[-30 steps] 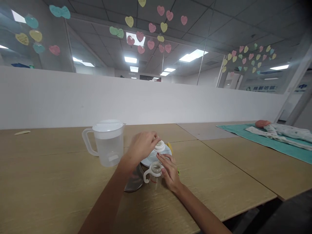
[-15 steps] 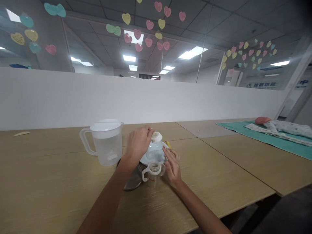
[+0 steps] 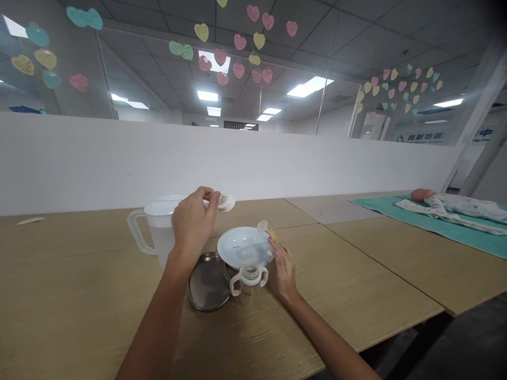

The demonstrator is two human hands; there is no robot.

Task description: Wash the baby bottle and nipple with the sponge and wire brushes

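My left hand (image 3: 195, 219) is raised in front of the white lidded jug (image 3: 158, 232), its fingers pinching a baby bottle nipple with a white collar (image 3: 226, 202). My right hand (image 3: 285, 268) rests by the right rim of a pale blue plate (image 3: 226, 240), fingers loosely stretched out and apart. On the plate lies a clear dome-shaped cap (image 3: 246, 253). A small white scoop (image 3: 262, 226) shows at its far right rim, beside a yellow thing (image 3: 273, 234) partly hidden by my fingertips. An uncapped baby bottle with two handles (image 3: 250, 279) stands upright between my forearms.
Left of the bottle sits a shallow round metal dish (image 3: 209, 287). At the far right a green towel (image 3: 372, 205) carries a patterned white cloth (image 3: 467, 211) and a reddish rounded thing (image 3: 422, 195). A low white wall (image 3: 253, 163) runs behind the wooden table.
My left hand has lifted the nipple away from above the plate, up and to the left, uncovering the plate and metal dish. My right hand has barely moved.
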